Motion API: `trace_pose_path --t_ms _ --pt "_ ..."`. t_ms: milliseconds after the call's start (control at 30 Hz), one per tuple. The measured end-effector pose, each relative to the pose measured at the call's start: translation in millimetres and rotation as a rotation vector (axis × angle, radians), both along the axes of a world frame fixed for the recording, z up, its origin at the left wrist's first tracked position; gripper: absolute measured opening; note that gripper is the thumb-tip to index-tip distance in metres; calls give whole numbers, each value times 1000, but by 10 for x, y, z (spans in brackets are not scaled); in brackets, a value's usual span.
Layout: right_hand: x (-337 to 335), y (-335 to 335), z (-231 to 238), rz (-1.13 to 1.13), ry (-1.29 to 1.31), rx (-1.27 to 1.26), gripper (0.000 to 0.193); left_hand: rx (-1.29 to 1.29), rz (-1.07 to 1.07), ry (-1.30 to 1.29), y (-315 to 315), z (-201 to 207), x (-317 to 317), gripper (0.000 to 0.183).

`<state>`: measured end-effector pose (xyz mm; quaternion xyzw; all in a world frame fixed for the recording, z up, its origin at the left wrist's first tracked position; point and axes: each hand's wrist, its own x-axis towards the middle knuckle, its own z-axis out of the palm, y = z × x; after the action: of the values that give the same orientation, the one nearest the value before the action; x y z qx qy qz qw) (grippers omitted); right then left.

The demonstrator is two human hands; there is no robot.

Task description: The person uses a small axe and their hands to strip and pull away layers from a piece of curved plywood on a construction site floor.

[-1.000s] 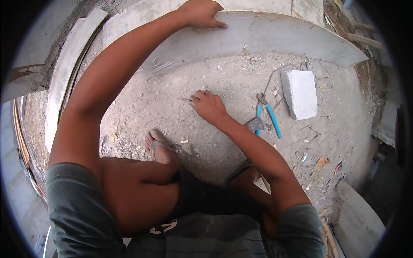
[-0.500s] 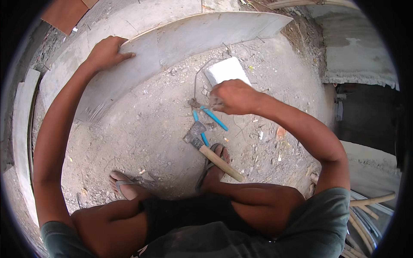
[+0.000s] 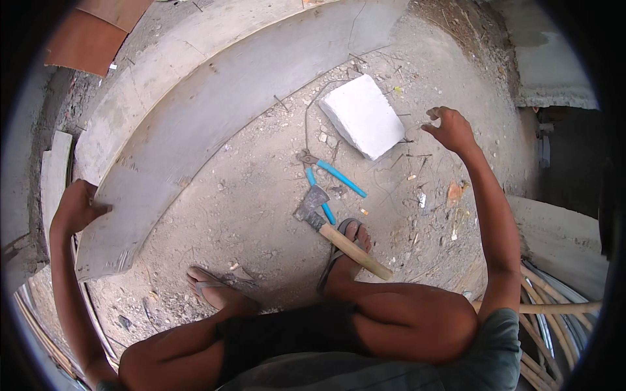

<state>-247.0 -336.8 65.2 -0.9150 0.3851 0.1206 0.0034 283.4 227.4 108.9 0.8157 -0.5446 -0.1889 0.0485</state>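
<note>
A long grey board [image 3: 215, 98] runs from the lower left up to the far edge of view. My left hand [image 3: 79, 210] grips its near left end, thumb on the broad face. My right hand [image 3: 451, 132] hangs over the ground at the right, fingers partly curled, thumb and forefinger apart, with nothing visible between them. Nearest to it lies a white rough-sided block [image 3: 366, 118]. Blue-handled pliers [image 3: 340, 177] rest half spread on the dirt. Across one handle lies the head of a hatchet [image 3: 315, 199], whose wooden handle reaches over my right foot.
Nails [image 3: 417, 156] and a bent wire [image 3: 308, 117] lie around the block on gravelly dirt. Brown sheets [image 3: 88, 39] are at the far left. Bamboo poles [image 3: 554, 306] and pipes are heaped at the lower right, below a concrete wall [image 3: 554, 231].
My left hand has shifted down and left along with the board's near end. The right hand has moved right, away from the pliers and block, and its fingers have parted.
</note>
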Motion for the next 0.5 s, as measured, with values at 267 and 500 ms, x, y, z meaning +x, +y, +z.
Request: trace_pose_path --t_ms 267,500 --pt "2238 1160 -862 82 -80 732 54 704 271 -160 332 196 15 54" --pt "2537 1862 -1902 -525 -417 1292 37 554 308 -100 -651 321 -265 98"
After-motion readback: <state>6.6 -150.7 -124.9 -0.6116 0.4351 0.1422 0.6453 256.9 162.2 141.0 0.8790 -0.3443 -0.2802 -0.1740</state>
